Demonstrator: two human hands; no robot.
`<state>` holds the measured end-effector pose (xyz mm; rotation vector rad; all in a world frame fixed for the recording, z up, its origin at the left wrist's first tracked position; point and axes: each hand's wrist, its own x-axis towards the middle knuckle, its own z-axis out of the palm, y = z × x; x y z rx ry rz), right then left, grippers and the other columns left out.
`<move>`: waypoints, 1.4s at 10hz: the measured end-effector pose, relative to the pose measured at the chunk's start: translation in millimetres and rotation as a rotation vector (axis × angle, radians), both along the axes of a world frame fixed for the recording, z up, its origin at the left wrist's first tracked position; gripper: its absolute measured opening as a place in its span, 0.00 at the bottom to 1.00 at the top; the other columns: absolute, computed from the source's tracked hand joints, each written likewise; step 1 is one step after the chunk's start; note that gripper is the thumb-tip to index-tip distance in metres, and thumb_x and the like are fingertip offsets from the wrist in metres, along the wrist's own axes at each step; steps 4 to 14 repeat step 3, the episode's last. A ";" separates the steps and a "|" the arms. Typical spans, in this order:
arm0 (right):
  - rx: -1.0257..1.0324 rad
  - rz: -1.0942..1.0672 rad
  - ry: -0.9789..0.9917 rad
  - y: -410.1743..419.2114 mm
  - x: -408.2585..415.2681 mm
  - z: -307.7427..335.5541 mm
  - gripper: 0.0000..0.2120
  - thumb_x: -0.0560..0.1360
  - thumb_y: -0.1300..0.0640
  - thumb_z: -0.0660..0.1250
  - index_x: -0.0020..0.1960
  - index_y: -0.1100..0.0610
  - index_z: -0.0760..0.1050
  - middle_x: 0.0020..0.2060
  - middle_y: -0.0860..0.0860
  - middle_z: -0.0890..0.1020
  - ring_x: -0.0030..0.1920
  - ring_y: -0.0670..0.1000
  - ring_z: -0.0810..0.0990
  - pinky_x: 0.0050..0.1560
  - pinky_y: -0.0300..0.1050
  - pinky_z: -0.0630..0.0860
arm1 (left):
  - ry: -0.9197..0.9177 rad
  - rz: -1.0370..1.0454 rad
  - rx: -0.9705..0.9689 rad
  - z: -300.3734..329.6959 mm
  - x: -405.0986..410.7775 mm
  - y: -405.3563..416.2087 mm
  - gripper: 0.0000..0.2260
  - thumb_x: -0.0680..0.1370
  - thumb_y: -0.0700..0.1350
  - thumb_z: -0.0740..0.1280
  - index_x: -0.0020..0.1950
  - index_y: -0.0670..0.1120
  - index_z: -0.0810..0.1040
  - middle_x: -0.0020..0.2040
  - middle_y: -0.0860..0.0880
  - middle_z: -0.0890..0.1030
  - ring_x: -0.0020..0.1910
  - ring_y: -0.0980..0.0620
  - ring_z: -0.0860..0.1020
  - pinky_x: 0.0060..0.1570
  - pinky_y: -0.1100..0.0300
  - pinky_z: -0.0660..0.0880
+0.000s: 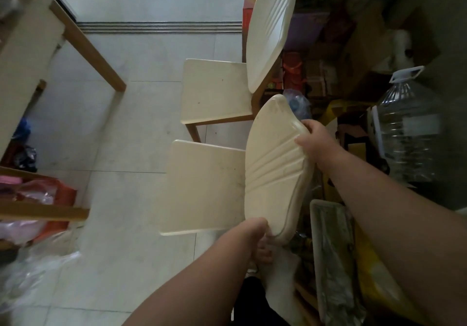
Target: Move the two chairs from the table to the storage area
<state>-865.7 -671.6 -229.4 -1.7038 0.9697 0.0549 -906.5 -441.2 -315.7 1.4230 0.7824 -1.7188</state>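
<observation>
Two cream chairs with wooden legs stand side by side on the tiled floor, their backrests toward the cluttered right side. The near chair (207, 186) has a padded backrest (273, 171). My left hand (255, 232) grips the backrest's near end. My right hand (316, 143) grips its far top edge. The far chair (214, 90) stands just beyond, untouched, with its backrest (270, 32) rising toward the boxes.
A wooden table (86, 45) stands at the left with bags (38, 196) under it. At the right are stacked cardboard boxes (353, 35), a large clear water jug (409, 128) and a grey tray (333, 257). Open tiled floor (141, 128) lies between.
</observation>
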 end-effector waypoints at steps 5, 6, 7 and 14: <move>-0.227 -0.280 -0.357 103.4 -46.2 47.2 0.15 0.73 0.58 0.61 0.57 0.47 0.74 0.51 0.46 0.79 0.53 0.46 0.78 0.49 0.38 0.73 | -0.475 0.438 0.002 58.7 97.4 159.0 0.05 0.83 0.39 0.61 0.52 0.41 0.76 0.45 0.42 0.78 0.42 0.45 0.79 0.41 0.51 0.78; -0.227 -0.280 -0.357 103.4 -46.2 47.2 0.15 0.73 0.58 0.61 0.57 0.47 0.74 0.51 0.46 0.79 0.53 0.46 0.78 0.49 0.38 0.73 | -0.475 0.438 0.002 58.7 97.4 159.0 0.05 0.83 0.39 0.61 0.52 0.41 0.76 0.45 0.42 0.78 0.42 0.45 0.79 0.41 0.51 0.78; -0.227 -0.280 -0.357 103.4 -46.2 47.2 0.15 0.73 0.58 0.61 0.57 0.47 0.74 0.51 0.46 0.79 0.53 0.46 0.78 0.49 0.38 0.73 | -0.475 0.438 0.002 58.7 97.4 159.0 0.05 0.83 0.39 0.61 0.52 0.41 0.76 0.45 0.42 0.78 0.42 0.45 0.79 0.41 0.51 0.78; -0.227 -0.280 -0.357 103.4 -46.2 47.2 0.15 0.73 0.58 0.61 0.57 0.47 0.74 0.51 0.46 0.79 0.53 0.46 0.78 0.49 0.38 0.73 | -0.475 0.438 0.002 58.7 97.4 159.0 0.05 0.83 0.39 0.61 0.52 0.41 0.76 0.45 0.42 0.78 0.42 0.45 0.79 0.41 0.51 0.78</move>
